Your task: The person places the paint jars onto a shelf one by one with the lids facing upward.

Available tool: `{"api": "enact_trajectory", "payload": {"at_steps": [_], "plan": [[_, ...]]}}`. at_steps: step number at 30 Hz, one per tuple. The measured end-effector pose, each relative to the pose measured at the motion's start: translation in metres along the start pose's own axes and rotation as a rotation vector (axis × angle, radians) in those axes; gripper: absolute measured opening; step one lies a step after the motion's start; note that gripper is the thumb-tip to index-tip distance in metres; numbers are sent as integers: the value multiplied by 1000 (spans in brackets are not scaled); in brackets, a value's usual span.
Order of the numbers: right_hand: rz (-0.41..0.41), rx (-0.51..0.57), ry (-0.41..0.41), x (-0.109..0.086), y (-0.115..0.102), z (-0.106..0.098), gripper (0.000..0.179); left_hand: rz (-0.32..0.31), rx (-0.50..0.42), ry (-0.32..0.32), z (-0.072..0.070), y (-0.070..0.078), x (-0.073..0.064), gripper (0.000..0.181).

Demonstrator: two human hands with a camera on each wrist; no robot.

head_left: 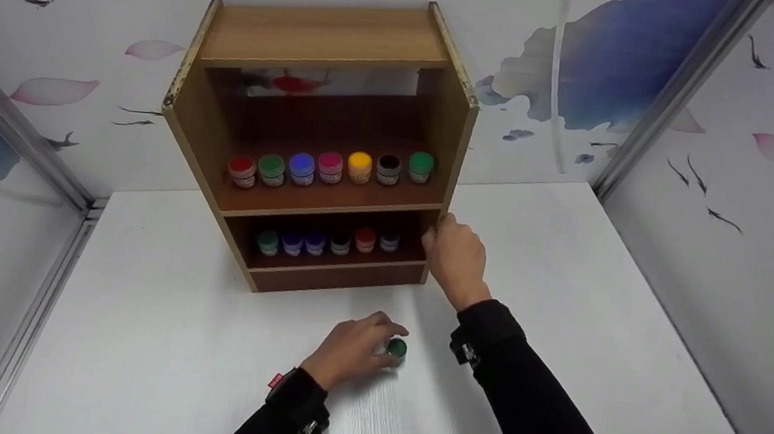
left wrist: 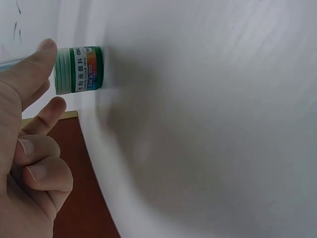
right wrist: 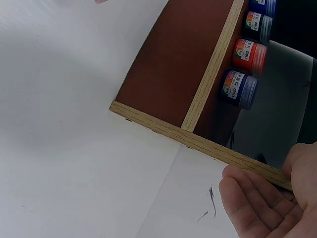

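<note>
On the white tabletop stands a small green paint jar (head_left: 397, 348), its label facing the left wrist view. My left hand (head_left: 357, 348) is around it, thumb at one side and forefinger at the other. A slight gap shows between forefinger and jar; whether the thumb touches is unclear. The other fingers curl loosely below in the left wrist view. My right hand (head_left: 458, 257) grips the right side panel (right wrist: 198, 145) of a small wooden shelf unit (head_left: 324, 39), thumb inside and fingers outside.
Paint jars line the unit's upper shelf (head_left: 334, 200), among them a red jar (head_left: 242, 171) and a yellow jar (head_left: 359, 167). More jars stand on the lower shelf, including an orange-red jar (right wrist: 249, 55) and a dark blue jar (right wrist: 239, 89). Patterned walls (head_left: 739, 153) enclose the table (head_left: 548, 255).
</note>
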State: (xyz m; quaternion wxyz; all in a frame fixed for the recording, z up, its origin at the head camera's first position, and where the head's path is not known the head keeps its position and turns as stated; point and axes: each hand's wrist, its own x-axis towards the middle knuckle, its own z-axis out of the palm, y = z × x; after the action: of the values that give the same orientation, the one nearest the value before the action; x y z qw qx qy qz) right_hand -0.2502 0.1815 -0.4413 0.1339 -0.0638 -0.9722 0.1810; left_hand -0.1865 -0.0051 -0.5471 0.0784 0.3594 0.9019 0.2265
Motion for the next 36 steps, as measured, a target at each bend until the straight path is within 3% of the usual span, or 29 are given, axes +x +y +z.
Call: {"api": "enact_trajectory", "payload": {"at_steps": [14, 27, 36], "plan": [[-4, 6, -2, -1, 1, 2, 25, 18, 59, -5, 6, 1, 0, 35], [3, 10, -5, -1, 0, 0, 25, -11, -1, -41, 5, 0, -3, 36], [-33, -8, 25, -1, 1, 0, 25, -37, -6, -20, 5, -3, 1, 39]]}}
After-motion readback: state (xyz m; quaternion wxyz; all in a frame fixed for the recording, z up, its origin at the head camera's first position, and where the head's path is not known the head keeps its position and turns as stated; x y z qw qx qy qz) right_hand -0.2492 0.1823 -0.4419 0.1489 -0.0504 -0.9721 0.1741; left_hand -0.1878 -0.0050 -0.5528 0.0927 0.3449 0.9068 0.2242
